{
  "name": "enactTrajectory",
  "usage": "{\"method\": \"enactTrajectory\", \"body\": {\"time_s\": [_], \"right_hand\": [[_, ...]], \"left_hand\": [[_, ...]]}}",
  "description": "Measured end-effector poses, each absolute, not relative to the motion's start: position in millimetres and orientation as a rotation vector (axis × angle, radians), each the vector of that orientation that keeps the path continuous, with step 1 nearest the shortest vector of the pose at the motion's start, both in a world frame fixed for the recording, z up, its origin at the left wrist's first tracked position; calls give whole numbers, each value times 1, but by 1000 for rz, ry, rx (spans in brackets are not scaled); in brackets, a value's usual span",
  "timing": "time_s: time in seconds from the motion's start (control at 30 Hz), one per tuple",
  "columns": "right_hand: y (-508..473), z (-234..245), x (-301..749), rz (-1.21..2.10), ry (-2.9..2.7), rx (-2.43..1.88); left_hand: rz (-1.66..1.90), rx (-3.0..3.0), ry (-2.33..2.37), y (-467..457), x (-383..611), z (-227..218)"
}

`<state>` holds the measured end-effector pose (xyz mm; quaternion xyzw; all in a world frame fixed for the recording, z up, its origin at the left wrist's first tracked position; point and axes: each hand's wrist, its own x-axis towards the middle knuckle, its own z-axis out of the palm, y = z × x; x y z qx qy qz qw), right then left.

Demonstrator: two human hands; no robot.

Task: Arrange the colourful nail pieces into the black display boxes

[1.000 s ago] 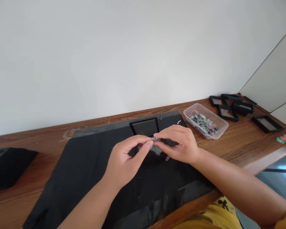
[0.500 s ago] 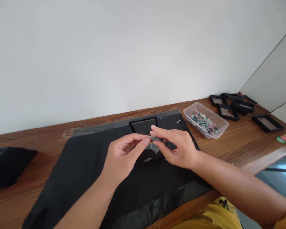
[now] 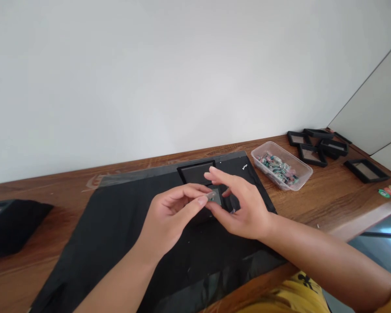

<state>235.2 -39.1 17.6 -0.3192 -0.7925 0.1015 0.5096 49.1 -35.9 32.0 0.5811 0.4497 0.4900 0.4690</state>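
My left hand pinches a small clear plastic piece between thumb and fingertips; its exact kind is too small to make out. Curved around the far side of it is my right hand, with thumb and fingers apart. The right thumb tip is close to the piece; whether they touch I cannot tell. Behind the hands, a black frame with a dark see-through panel rests on a black mat. A greyish panel shows between my hands, mostly covered by them.
A clear plastic tub with many small coloured wrapped pieces stands right of the mat. Several black frames lie farther right on the wooden table, near round colourful stickers. A black box-like object sits at left.
My right fingers have spread away from the small clear piece and the right hand has shifted slightly lower. My left hand keeps its pinch. The greyish panel between my hands shows more.
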Motion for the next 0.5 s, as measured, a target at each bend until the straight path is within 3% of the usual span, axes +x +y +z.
{"method": "enactTrajectory", "body": {"time_s": [0.5], "right_hand": [[-43,22,232,82,-1842,-758]], "left_hand": [[1232,1290,1089,-37,53,27]]}}
